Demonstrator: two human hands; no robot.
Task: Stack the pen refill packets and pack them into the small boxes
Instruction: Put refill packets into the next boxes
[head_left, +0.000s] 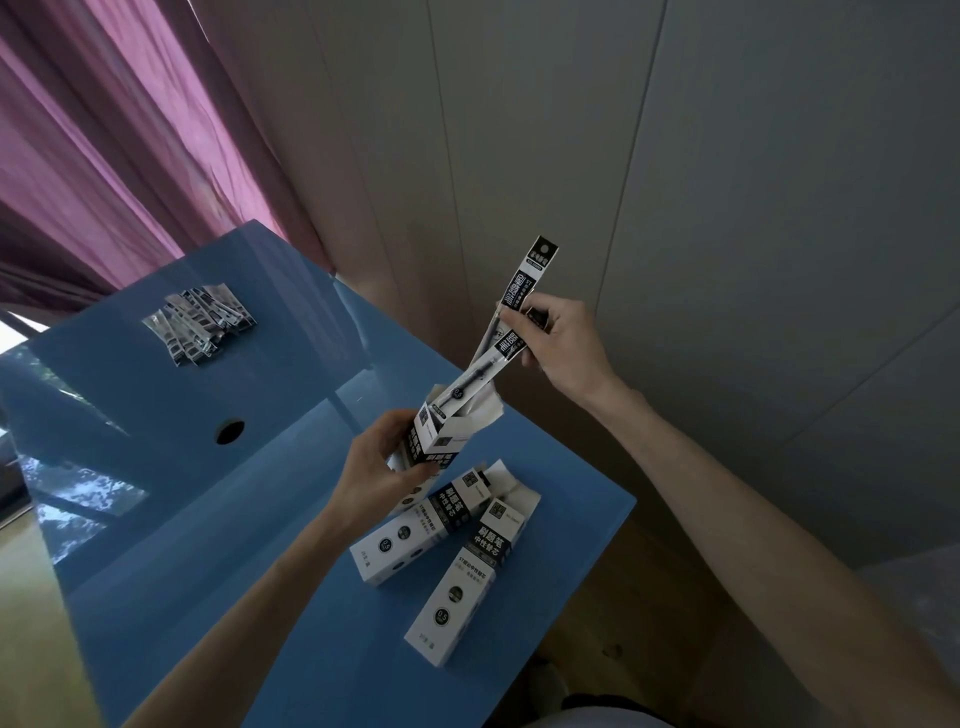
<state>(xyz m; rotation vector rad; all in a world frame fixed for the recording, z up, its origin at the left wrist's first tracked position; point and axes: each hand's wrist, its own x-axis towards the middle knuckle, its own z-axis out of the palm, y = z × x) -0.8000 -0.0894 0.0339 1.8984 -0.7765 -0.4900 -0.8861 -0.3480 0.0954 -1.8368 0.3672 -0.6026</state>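
Blue tabletop (208, 519) under both hands: left hand (382, 457) grips open small box (436, 436) upright, right hand (561, 332) pinches refill packets (511, 322) just above-right, lower ends entering the mouth; best kept bunched, aligned with box axis, clear of flaps.

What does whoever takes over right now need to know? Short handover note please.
Left hand grips an open box, held upright above the table.
Right hand pinches a few refill packets, lower ends just inside the box mouth.
Two more boxes lie on the table, flaps open; contents not visible.
A loose packet pile sits at the far end.
Left: finish this insert, pack the pile, close flaps.
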